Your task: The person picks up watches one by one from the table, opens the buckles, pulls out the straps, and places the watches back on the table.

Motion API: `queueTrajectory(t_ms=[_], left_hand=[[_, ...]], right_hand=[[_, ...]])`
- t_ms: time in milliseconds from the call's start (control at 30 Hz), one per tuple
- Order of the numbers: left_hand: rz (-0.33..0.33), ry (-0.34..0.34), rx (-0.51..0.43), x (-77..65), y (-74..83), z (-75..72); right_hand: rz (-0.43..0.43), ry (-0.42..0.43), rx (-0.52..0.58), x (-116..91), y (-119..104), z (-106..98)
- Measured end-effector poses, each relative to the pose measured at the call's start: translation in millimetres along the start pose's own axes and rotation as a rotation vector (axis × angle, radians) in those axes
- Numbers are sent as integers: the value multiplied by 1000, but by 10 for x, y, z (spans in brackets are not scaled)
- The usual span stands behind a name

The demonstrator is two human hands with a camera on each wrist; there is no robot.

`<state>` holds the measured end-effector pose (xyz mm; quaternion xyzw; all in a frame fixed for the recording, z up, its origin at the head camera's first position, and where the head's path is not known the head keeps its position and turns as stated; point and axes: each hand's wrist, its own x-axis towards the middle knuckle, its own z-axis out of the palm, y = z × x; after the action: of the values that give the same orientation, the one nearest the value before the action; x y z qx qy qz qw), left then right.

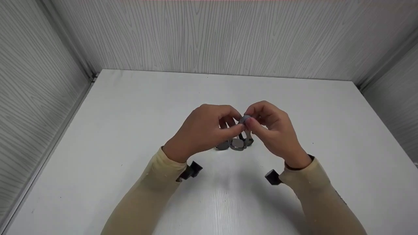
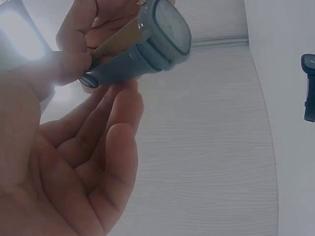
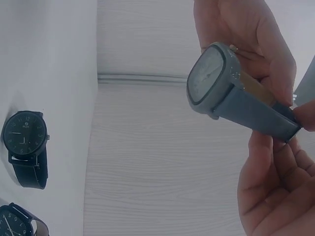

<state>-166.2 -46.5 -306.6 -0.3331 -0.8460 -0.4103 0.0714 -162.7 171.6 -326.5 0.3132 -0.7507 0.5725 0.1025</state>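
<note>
A wristwatch with a blue-grey strap (image 3: 253, 110), tan on the inside, hangs between my two hands. Its pale dial (image 3: 206, 73) sits in a rounded grey case, lower than the fingers and above the table. With thumb and fingers, my left hand (image 1: 202, 130) pinches the strap at its upper end. My right hand (image 1: 276, 130) pinches the same end from the other side, fingertips close to those of the left. The strap forms a loop; fingers partly cover its ends, so I cannot tell whether they are fastened.
On the white table (image 1: 147, 107), behind the held watch, lie a black watch (image 3: 25, 135) with a round dial and another dark watch (image 3: 10, 223). Wood-grain panels (image 1: 196, 36) stand at the back and both sides. A small black wrist camera (image 1: 272, 177) sticks out from the right sleeve.
</note>
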Motion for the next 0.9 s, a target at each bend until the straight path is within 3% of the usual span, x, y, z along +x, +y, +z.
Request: queueTrajectory(t_ms=[100, 367, 567, 900], left_hand=[[10, -3, 0, -2, -7, -2], [12, -25, 93, 0, -45, 16], [21, -44, 137, 3, -62, 27], [22, -68, 101, -10, -42, 9]], right_hand=[[2, -11, -8, -4, 21, -11], [-41, -102, -199, 11, 67, -16], [-28, -141, -207, 17, 69, -26], [-56, -158, -194, 15, 89, -40]])
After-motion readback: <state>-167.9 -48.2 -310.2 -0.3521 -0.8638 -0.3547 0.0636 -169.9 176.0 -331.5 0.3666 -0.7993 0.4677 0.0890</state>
